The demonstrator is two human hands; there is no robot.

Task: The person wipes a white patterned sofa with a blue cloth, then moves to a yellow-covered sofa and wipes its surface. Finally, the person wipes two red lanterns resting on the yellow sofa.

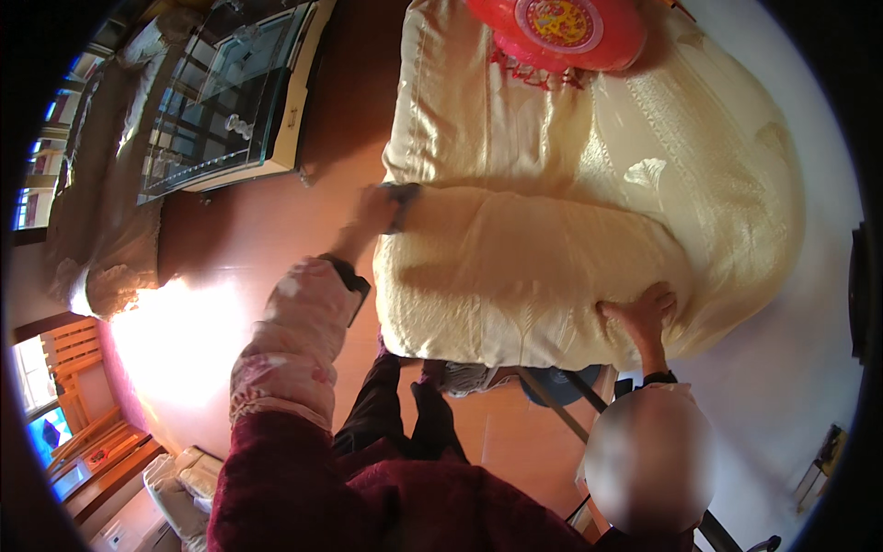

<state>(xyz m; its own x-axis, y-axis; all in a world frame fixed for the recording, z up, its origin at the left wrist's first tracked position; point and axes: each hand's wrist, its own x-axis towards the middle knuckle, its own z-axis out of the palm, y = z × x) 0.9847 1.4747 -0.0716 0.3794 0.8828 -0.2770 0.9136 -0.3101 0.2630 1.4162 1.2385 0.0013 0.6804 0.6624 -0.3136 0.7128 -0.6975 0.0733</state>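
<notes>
Before me is a sofa [476,131] under a cream-gold patterned cover, its broad padded arm [510,276] nearest my body. My left hand [372,212], blurred, is at the left end of that arm, around a small dark object [403,203] that touches the cover. Whether it is a brush or a cloth I cannot tell. On the right part of the arm rests my right hand [640,314], palm down, thumb apart from the fingers, with nothing visible in it. A red cushion [562,31] with a round gold emblem and tassels lies farther back on the sofa.
A glass-topped coffee table [234,103] stands to the left, with another covered sofa [110,207] beyond it. Below the sofa arm are a grey mop head [469,378], a dark blue round thing [562,385] and slanting poles [552,400]. A white wall [772,386] runs along the right.
</notes>
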